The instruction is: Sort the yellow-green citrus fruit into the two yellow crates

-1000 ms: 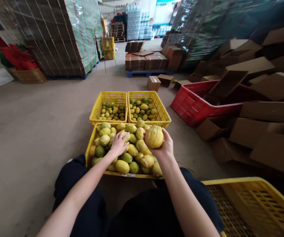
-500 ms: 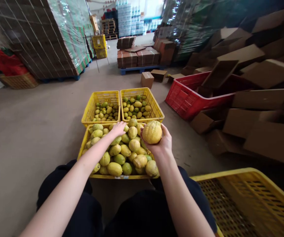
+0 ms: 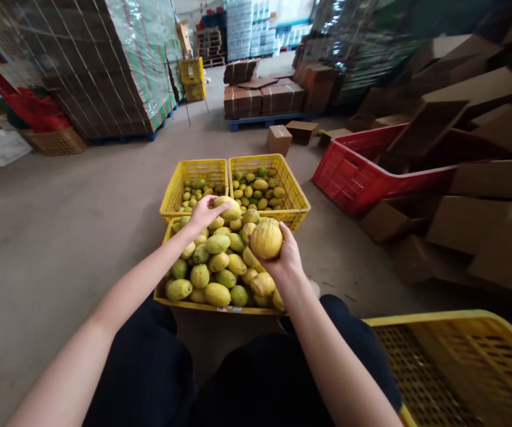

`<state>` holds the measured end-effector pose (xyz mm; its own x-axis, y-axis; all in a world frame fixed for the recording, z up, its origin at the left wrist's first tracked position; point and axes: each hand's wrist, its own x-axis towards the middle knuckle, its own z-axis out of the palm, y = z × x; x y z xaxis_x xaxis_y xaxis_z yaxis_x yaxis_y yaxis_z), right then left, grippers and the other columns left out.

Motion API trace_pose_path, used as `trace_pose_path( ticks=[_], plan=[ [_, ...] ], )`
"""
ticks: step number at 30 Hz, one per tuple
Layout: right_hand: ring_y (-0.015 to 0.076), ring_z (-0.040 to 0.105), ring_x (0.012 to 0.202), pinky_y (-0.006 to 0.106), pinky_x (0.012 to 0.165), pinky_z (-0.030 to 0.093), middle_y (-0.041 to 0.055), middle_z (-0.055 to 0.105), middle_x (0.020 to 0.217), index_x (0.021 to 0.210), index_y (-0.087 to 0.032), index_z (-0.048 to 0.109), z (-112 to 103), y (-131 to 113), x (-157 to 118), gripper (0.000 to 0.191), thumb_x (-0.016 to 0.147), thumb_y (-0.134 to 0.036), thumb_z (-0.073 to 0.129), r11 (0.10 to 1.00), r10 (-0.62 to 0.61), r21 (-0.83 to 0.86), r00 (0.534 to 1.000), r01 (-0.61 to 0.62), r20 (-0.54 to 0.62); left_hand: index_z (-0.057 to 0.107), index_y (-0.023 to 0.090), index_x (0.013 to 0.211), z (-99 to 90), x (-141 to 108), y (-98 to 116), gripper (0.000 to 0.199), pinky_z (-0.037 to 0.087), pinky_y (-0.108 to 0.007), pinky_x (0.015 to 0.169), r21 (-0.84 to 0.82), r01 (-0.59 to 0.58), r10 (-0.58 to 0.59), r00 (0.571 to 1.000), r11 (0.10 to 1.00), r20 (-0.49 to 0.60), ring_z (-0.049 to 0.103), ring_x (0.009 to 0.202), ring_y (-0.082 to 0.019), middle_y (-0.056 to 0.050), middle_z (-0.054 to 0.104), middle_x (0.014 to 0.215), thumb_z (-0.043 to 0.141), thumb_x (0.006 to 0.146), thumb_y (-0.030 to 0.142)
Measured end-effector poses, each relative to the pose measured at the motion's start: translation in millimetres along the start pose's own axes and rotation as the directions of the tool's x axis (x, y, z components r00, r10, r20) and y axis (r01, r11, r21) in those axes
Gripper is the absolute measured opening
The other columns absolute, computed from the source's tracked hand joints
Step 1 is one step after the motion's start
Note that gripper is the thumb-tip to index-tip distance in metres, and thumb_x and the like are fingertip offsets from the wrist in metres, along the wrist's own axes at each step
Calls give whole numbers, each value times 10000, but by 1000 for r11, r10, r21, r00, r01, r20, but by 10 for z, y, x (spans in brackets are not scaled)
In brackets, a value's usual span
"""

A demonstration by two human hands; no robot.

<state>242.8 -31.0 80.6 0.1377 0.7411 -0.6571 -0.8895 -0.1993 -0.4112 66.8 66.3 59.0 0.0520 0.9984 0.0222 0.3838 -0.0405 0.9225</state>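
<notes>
Floor, left hand holding oblong fruit, right hand ribbed fruit

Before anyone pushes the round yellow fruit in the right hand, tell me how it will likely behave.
The round yellow fruit would probably roll, given its rounded sides. It seems firm: the right hand makes no visible dent. Its ridged skin may aid grip.

Open floor lies left of the left hand; fruit blocks below.

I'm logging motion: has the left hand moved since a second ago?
Yes: the left hand has moved forward, from over the middle of the heaped crate to its far edge.
</notes>
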Motion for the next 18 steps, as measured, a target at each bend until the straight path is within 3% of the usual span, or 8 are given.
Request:
trace_pose_path(
  ticks=[2,3,6,8,12,15,18],
  plan=[
    [154,667,572,311,642,631,-24,713,681,883,-220,659,-5,186,36,163,922,-358,580,999,8,-31,1000,-9,-24,611,184,1174,-98,-370,-1,476,570,-394,922,-354,100,-61,991,930,120,684,1058,-238,-113,684,1230,707,817,483],
    [156,672,584,308,642,630,-23,718,688,889,-220,664,-13,281,61,156,919,-352,588,999,10,-49,1000,-11,-28,603,189,1179,-109,-567,-40,465,576,-408,923,-452,170,-89,977,876,195,687,1047,-240,-111,688,1212,703,813,458],
    [188,704,675,316,636,629,-10,726,701,878,-217,672,-71,539,175,152,867,-369,657,990,-13,-142,999,6,-44,611,233,1174,-36,-1070,-268,421,568,-425,952,-523,320,-175,935,790,308,672,1102,-263,-88,694,1185,706,805,410],
    [202,718,768,302,655,628,-4,734,726,836,-217,674,-137,667,269,168,795,-369,734,966,-119,-233,993,115,-6,617,255,1139,30,-1259,-431,443,533,-429,1012,-467,292,-197,950,835,242,643,1172,-290,-69,697,1174,775,752,399],
    [194,714,882,253,704,617,-15,758,825,769,-224,676,-261,794,392,190,691,-337,806,861,-349,-319,916,397,197,627,258,1092,27,-1303,-567,494,464,-406,1103,-283,125,-92,988,951,126,595,1248,-307,-48,713,1141,850,676,406],
    [214,717,893,289,715,625,-18,750,804,790,-224,690,-283,806,373,199,711,-381,786,856,-326,-326,908,402,264,620,237,1151,-44,-1226,-513,463,472,-428,1101,-223,87,-59,990,971,128,615,1220,-296,-60,707,1209,779,763,432],
    [214,717,886,308,736,622,-12,751,821,827,-232,696,-256,790,303,154,762,-360,751,861,-335,-301,903,409,271,587,236,1249,-69,-1176,-422,410,467,-414,1119,-219,62,-50,997,974,61,594,1268,-270,-63,671,1320,653,886,415]
  ],
)
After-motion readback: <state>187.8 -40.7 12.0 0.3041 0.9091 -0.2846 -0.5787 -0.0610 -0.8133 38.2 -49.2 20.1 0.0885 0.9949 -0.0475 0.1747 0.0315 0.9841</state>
